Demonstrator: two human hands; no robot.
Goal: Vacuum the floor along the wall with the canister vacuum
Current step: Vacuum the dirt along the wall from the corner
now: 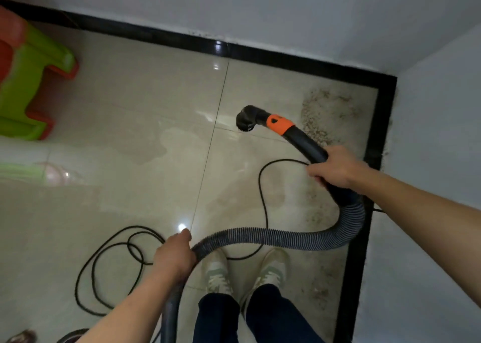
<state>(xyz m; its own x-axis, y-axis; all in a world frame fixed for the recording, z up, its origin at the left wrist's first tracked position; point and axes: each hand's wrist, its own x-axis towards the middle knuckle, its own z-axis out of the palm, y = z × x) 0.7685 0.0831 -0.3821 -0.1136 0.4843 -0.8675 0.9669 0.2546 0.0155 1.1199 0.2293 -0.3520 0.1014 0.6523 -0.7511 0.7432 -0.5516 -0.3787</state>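
Note:
My right hand (pixel 335 168) grips the black curved handle of the vacuum hose, just behind its orange collar (pixel 279 124). The round black brush nozzle (pixel 246 121) hangs a little above the glossy beige tile floor (pixel 145 103), left of a patch of brownish dirt (pixel 325 111) in the corner. My left hand (pixel 175 255) holds the grey ribbed hose (pixel 273 237), which loops from one hand to the other in front of my shoes. The canister itself is mostly out of view; only a dark edge shows at the bottom left.
A black baseboard (pixel 307 61) runs along the white walls and turns at the corner on the right. A black power cord (pixel 114 262) lies coiled on the floor to the left. A green and orange plastic toy structure (pixel 28 82) stands at the far left. More dirt specks lie along the right wall.

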